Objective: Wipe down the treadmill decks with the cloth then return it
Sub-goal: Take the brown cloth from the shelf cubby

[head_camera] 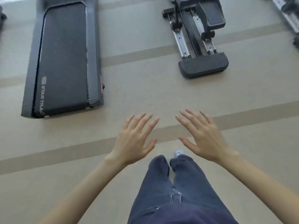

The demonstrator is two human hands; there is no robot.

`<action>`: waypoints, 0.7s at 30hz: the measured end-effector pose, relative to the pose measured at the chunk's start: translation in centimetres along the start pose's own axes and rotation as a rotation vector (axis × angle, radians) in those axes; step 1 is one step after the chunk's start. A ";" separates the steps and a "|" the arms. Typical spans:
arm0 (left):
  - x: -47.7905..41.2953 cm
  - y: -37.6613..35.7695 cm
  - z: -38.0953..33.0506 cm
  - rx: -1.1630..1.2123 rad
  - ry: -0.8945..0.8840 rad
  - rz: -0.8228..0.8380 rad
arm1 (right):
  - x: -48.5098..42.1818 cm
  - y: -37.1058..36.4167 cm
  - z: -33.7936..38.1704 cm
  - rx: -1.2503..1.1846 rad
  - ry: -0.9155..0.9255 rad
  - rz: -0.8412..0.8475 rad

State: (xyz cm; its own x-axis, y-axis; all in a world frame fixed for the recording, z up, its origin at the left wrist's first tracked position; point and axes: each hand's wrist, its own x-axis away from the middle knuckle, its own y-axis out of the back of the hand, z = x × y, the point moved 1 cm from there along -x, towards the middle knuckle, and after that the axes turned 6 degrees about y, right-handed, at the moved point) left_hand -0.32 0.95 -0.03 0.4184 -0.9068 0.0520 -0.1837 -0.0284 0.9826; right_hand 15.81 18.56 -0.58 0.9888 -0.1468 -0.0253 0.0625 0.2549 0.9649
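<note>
A dark grey treadmill [63, 57] lies at the upper left, its black belt deck facing me, with white lettering near its near end. My left hand [134, 139] and my right hand [203, 135] hover side by side over the floor in the middle of the view, palms down, fingers spread, holding nothing. Both hands are well short of the treadmill's near end. No cloth is in view.
An elliptical trainer [199, 38] with silver rails and a black rear step stands at the upper right. Part of another machine [288, 16] shows at the far right edge. The floor [145, 88] is beige with darker stripes. My legs in dark blue trousers [174, 191] fill the bottom centre.
</note>
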 end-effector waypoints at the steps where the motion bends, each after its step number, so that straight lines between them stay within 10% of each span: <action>1: -0.3 0.0 -0.3 0.004 -0.052 -0.006 | 0.6 0.0 0.0 0.012 -0.031 -0.026; 21: 5.3 -4.0 -18.2 0.015 -0.800 0.179 | 28.2 -4.1 10.8 0.033 -0.797 -0.284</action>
State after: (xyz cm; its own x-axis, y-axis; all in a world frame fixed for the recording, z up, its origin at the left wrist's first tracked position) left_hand 18.80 3.89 -0.47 -0.3784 -0.9237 0.0595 -0.2021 0.1451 0.9686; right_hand 41.95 3.02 -2.46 0.5442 -0.8343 -0.0884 0.2783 0.0801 0.9572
